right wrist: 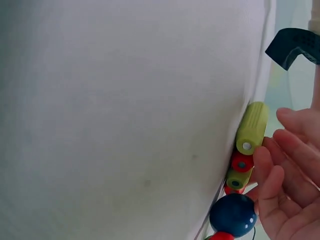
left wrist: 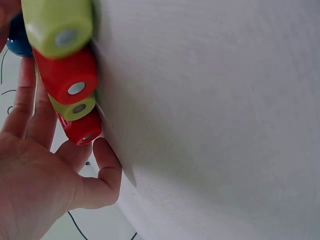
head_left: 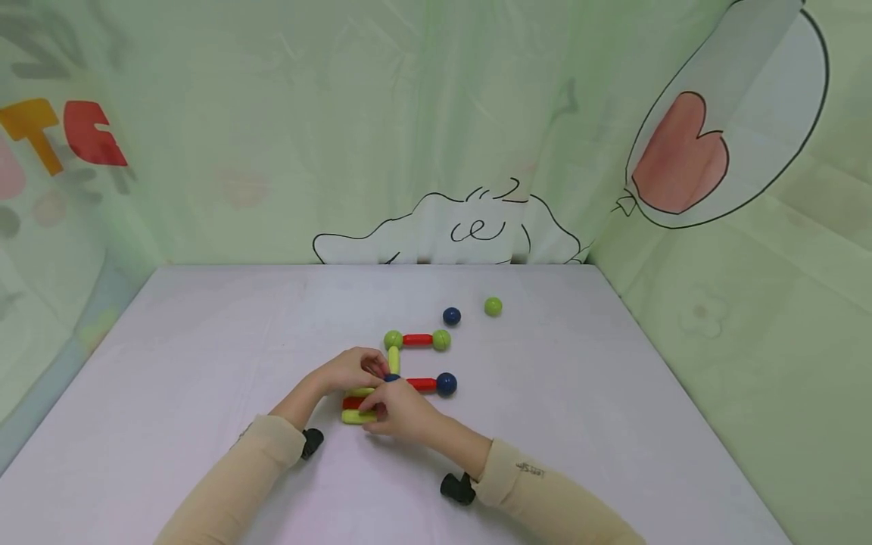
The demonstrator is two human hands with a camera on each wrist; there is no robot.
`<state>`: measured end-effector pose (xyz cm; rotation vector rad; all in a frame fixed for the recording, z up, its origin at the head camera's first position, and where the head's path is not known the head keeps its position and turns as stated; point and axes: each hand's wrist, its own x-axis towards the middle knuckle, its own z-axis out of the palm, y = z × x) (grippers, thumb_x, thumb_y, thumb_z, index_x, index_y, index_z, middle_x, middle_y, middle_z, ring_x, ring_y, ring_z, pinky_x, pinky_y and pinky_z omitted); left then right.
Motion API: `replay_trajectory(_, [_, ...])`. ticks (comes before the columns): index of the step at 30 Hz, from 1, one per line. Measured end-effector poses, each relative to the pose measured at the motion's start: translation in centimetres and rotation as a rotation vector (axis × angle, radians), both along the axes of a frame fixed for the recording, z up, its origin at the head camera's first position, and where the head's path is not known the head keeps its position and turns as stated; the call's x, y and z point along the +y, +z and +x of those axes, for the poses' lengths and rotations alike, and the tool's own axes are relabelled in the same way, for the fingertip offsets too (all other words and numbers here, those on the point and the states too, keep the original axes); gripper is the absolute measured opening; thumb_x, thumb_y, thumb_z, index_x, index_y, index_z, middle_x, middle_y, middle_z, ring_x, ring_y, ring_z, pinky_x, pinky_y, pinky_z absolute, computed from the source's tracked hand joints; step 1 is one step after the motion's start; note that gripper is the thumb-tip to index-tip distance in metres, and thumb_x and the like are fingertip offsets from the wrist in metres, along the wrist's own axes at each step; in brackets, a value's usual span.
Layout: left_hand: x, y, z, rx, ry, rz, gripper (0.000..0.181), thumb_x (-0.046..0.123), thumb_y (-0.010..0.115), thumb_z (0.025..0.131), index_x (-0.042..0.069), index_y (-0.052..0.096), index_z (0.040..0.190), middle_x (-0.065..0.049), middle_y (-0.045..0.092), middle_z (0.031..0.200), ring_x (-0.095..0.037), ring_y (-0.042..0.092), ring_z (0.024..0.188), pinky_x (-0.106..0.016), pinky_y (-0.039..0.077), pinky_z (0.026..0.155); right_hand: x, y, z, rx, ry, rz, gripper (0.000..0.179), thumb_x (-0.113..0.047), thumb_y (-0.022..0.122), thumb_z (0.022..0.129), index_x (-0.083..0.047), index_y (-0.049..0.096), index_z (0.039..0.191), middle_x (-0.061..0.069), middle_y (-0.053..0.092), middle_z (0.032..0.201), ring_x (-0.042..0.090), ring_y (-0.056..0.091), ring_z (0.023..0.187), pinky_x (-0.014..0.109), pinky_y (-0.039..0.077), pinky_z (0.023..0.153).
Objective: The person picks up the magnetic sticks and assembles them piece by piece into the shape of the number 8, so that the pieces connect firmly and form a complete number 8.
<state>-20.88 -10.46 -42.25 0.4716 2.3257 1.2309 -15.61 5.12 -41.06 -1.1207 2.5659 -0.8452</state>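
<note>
In the head view, a blue ball (head_left: 391, 377) is half hidden between my hands. My left hand (head_left: 354, 369) pinches at it with its fingertips, and its lower fingers bend near the tabletop in the left wrist view. My right hand (head_left: 409, 412) has its fingers loosely bent over side-by-side rods, a yellow-green rod (head_left: 357, 417) nearest and a red rod (head_left: 352, 403) behind it. A yellow-green upright rod (head_left: 393, 359) runs from the blue ball to a green ball (head_left: 393, 340). From the blue ball's right, a red rod (head_left: 421, 385) leads to another blue ball (head_left: 446, 384).
A red rod (head_left: 417, 340) joins the far green ball to a second green ball (head_left: 441, 340). A loose blue ball (head_left: 452, 316) and a loose green ball (head_left: 493, 306) lie farther back on the pale tabletop (head_left: 579, 424). Printed curtains stand behind and beside it.
</note>
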Motion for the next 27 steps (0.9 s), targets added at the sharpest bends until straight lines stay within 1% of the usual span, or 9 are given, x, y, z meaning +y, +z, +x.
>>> replay_trajectory(3, [0.0,0.0,0.0,-0.009,0.010,-0.001,0.014,0.007,0.063,0.081,0.004,0.059,0.095,-0.002,0.061,0.090,-0.017,0.055,0.088,-0.033,0.046,0.082,-0.3,0.2,0.2,0.020,-0.015,0.054,0.015,-0.011,0.076,0.074,-0.006,0.072,0.088,-0.005,0.065,0.077,0.004,0.051,0.068,0.011,0.041,0.062])
replay_trajectory(6, [0.0,0.0,0.0,-0.011,0.007,0.001,0.014,0.008,0.063,0.082,0.004,0.059,0.095,-0.003,0.061,0.090,-0.017,0.056,0.088,-0.033,0.046,0.083,-0.5,0.3,0.4,0.018,-0.030,0.088,0.015,-0.013,0.078,0.072,-0.007,0.071,0.084,-0.008,0.061,0.071,0.003,0.050,0.067,0.011,0.041,0.061])
replay_trajectory(10, [0.0,0.0,0.0,-0.005,-0.001,0.001,0.016,0.010,0.065,0.082,0.003,0.059,0.095,-0.003,0.061,0.090,-0.017,0.056,0.088,-0.034,0.046,0.083,-0.8,0.1,0.5,-0.013,-0.054,0.086,0.014,-0.015,0.079,0.071,-0.008,0.070,0.080,-0.009,0.057,0.065,0.003,0.049,0.063,0.011,0.041,0.060])
replay_trajectory(16, [0.3,0.2,0.2,0.013,0.018,-0.020,0.016,0.012,0.068,0.081,0.006,0.060,0.094,-0.002,0.061,0.089,-0.016,0.057,0.086,-0.033,0.047,0.081,-0.7,0.2,0.9,-0.049,-0.087,0.091,0.014,-0.012,0.079,0.071,-0.007,0.069,0.079,-0.008,0.057,0.064,0.001,0.049,0.061,0.012,0.042,0.059])
replay_trajectory(20, [0.4,0.4,0.5,0.052,0.012,-0.055,0.020,0.013,0.070,0.080,0.007,0.058,0.094,-0.001,0.060,0.087,-0.015,0.056,0.083,-0.030,0.048,0.076,0.0,0.3,1.2,-0.060,-0.088,0.089,0.016,-0.011,0.079,0.071,-0.006,0.070,0.083,-0.008,0.060,0.067,0.001,0.050,0.063,0.012,0.043,0.060])
replay_trajectory(24, [0.7,0.7,0.6,0.108,0.017,-0.129,0.023,0.016,0.072,0.078,0.011,0.057,0.095,0.001,0.059,0.084,-0.014,0.055,0.081,-0.038,0.044,0.079,1.0,0.2,1.2,-0.078,-0.089,0.083,0.018,-0.010,0.078,0.070,-0.005,0.071,0.086,-0.008,0.060,0.069,0.001,0.051,0.064,0.012,0.043,0.061])
replay_trajectory(27, [1.0,0.8,0.7,0.148,0.013,-0.144,0.023,0.016,0.073,0.077,0.012,0.058,0.094,0.002,0.058,0.085,-0.014,0.055,0.081,-0.039,0.043,0.078,1.7,0.1,1.1,-0.090,-0.085,0.076,0.016,-0.009,0.078,0.070,-0.005,0.071,0.083,-0.008,0.059,0.066,0.001,0.050,0.062,0.013,0.043,0.060])
